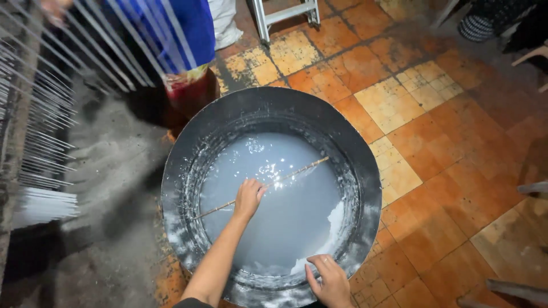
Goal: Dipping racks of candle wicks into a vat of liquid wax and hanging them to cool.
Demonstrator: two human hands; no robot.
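Meanwhile left hand (pixel 249 198) clamping thin stick (pixel 268 186) — laying it across pale liquid in big dark basin (pixel 365 188); right hand (pixel 330 280) resting fingers spread, holding nothing, on near rim — white crust still clinging, liquid partly smooth.

Orange tile floor (pixel 434 171) w/ big round dark vat (pixel 365 188), metal ladder feet (pixel 285 14)

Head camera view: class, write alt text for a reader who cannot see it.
A left hand holds a thin stick across pale liquid in a round black vat; the right hand rests on its near rim, above orange floor tiles.
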